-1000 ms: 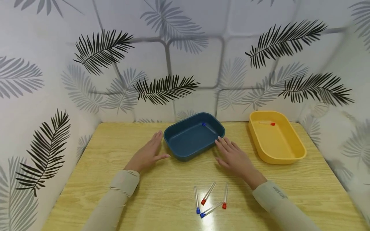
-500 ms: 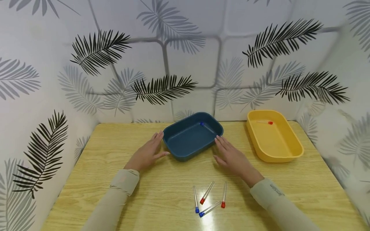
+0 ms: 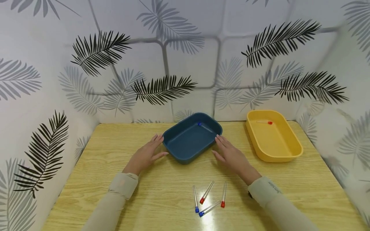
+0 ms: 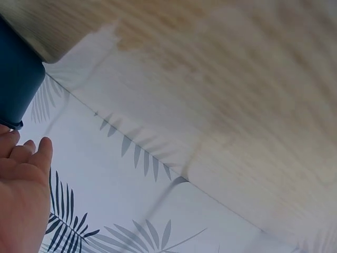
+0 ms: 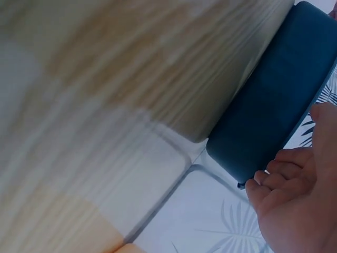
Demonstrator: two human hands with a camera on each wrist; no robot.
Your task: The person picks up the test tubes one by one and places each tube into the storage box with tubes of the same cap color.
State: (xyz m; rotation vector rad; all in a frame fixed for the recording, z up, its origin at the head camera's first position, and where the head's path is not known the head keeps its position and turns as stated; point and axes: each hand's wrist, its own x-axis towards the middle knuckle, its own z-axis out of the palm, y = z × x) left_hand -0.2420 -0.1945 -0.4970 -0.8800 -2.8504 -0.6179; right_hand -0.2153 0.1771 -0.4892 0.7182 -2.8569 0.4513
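Note:
A dark blue plastic tray (image 3: pixel 188 142) sits slanted at the back middle of the table, with a blue-capped test tube (image 3: pixel 205 127) lying inside. My left hand (image 3: pixel 147 154) touches the tray's left end with extended fingers, thumb spread toward its front. At the right end, the fingertips of my right hand (image 3: pixel 233 157) rest against the rim, thumb apart. In the right wrist view the fingers (image 5: pixel 287 168) meet the tray's rim; the left wrist view shows fingertips (image 4: pixel 43 147) beside the tray's edge. Neither hand grips anything.
Nearer me lie two blue-capped tubes (image 3: pixel 195 199) and two red-capped tubes (image 3: pixel 224 194) on the wooden table (image 3: pixel 162 199). A yellow tray (image 3: pixel 276 141) stands at the back right, holding a red-capped tube (image 3: pixel 264 122). A leaf-patterned wall (image 3: pixel 185 64) rises behind the table.
The blue tray has turned slightly and come a little toward me, both hands moving with it. The tube inside it has shifted slightly left.

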